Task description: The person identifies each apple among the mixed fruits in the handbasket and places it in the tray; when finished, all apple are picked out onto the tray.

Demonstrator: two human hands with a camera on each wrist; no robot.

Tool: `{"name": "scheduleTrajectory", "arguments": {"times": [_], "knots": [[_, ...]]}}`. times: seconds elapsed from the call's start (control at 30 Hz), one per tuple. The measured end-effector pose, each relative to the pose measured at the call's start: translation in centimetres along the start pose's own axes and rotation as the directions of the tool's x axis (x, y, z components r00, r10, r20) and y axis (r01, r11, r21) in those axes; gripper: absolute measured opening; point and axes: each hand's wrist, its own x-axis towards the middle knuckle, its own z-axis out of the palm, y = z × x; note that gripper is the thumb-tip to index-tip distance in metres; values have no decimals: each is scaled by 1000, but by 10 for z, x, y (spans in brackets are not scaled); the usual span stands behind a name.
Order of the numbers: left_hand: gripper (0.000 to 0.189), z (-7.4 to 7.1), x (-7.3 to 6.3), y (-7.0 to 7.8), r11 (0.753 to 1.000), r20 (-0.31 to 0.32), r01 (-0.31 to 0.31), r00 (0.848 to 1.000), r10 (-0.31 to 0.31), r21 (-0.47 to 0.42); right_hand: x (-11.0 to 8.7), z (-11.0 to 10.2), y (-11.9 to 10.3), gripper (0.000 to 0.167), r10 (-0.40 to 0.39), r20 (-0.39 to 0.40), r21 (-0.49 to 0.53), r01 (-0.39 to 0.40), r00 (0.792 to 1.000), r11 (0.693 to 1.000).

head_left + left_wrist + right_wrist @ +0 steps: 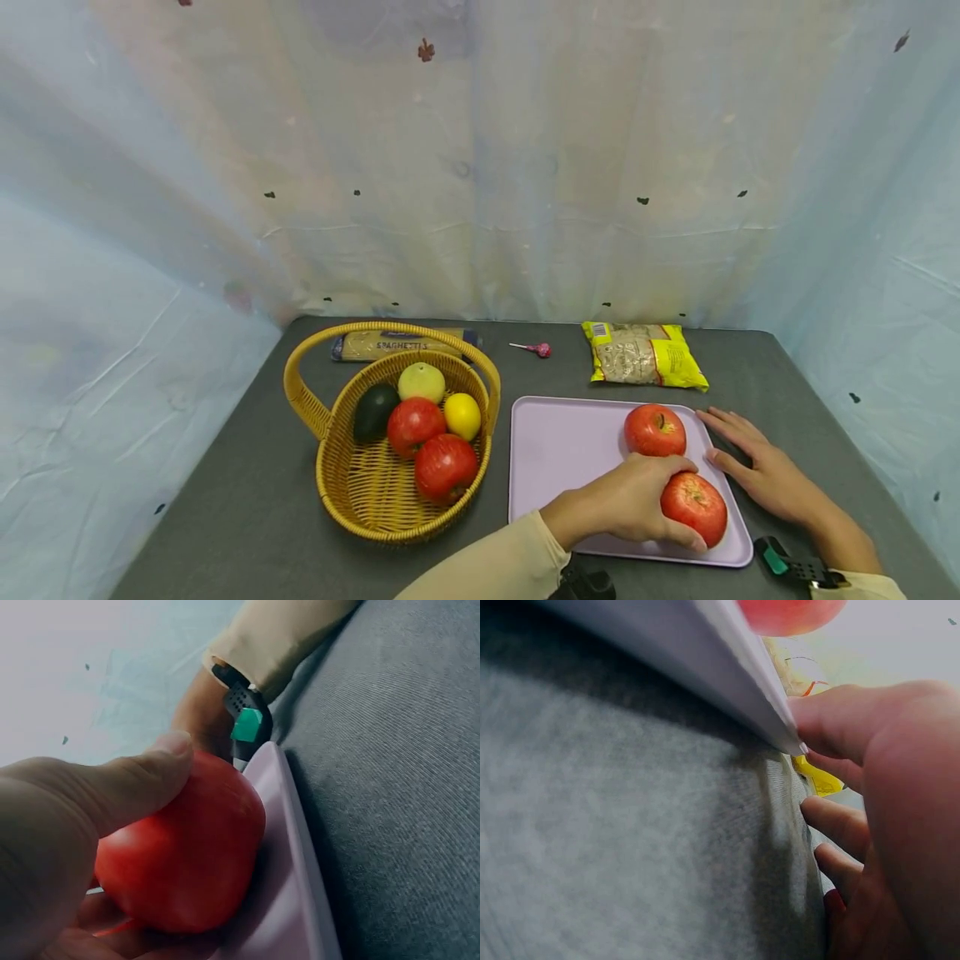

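My left hand grips a red apple at the near right corner of the lilac tray. In the left wrist view the thumb lies over the apple, with fingers beneath its far side. A second red apple sits on the tray just behind the first. My right hand rests at the tray's right edge, fingers extended. The right wrist view shows its thumb touching the tray's rim.
Left of the tray stands a wicker basket holding a dark avocado, a pale green fruit, a lemon and two red apples. Behind are a spaghetti pack, a lollipop and a yellow bag. A curtain hangs behind the table.
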Motion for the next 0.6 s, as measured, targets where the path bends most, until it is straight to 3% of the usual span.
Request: {"name": "scheduleTrajectory", "arguments": {"times": [0.23,0.4,0.6], "knots": [[89,3,-1,7,991,-23,-9,1000,12,136,0,1,2,65,-17,-6,0,17,1000,1000],[89,0,-4,13,965,-74,-36,996,57,259,-1,1,2,65,-12,-3,3,12,1000,1000],[78,-10,-11,23,938,-82,-17,995,49,345,0,0,2,65,-23,-10,12,23,1000,1000]]}}
